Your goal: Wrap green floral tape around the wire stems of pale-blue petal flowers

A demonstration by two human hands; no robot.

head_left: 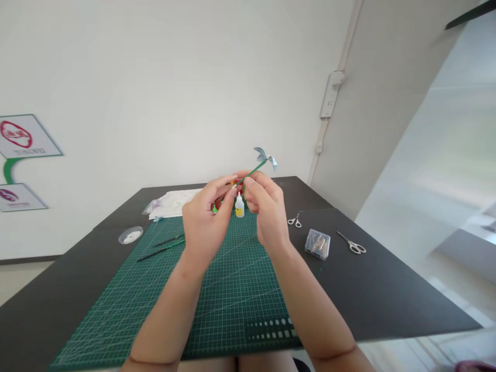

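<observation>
Both my hands are raised above the green cutting mat (pixel 217 305). My left hand (pixel 205 217) and my right hand (pixel 265 206) pinch a thin green stem (pixel 256 169) between their fingertips. The stem slants up to the right and ends in a small pale blue paper flower (pixel 266 156). Behind my fingers stands a small white glue bottle (pixel 239 205) with a yellow label, next to something red that is mostly hidden.
Two dark green sticks (pixel 163 247) lie on the mat's left side. A round clear lid (pixel 130 235) and white sheets (pixel 174 202) sit at the far left. Small scissors (pixel 295 221), a clear plastic box (pixel 318 243) and larger scissors (pixel 352 243) lie on the black table (pixel 387 289) at right.
</observation>
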